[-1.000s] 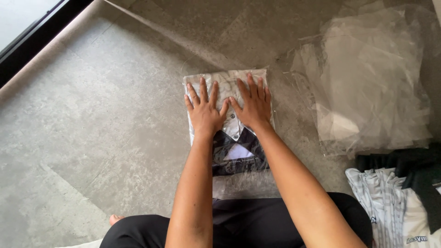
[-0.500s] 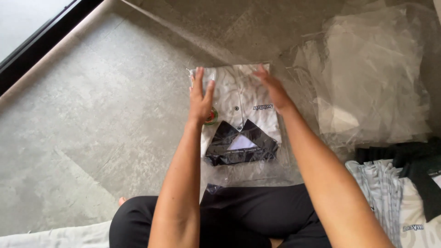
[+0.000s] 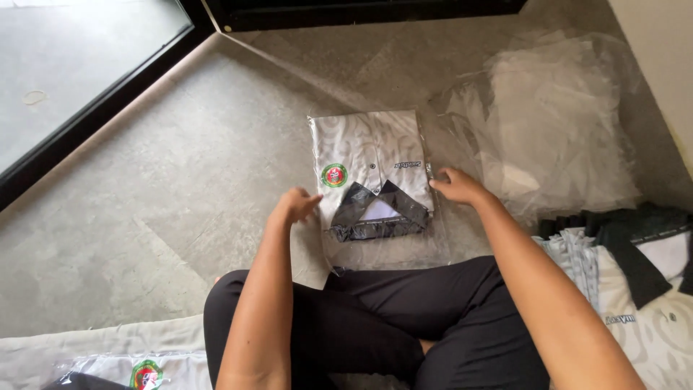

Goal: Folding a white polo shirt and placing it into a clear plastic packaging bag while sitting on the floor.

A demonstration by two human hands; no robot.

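The left hand (image 3: 296, 204) is being held with fingers loosely curled at the left edge of the bagged shirt (image 3: 372, 170), pinching nothing that can be seen; the right hand (image 3: 455, 185) is being rested with fingers spread at the bag's right edge, touching the clear plastic; the folded white shirt with its dark collar is being kept flat on the grey floor (image 3: 180, 188), at twelve o'clock from the crossed legs (image 3: 375, 318); a heap of empty clear bags (image 3: 563, 123) is lying at two o'clock; a stack of unbagged shirts (image 3: 635, 282) is lying at four o'clock; another bagged shirt (image 3: 144, 370) is showing at eight o'clock.
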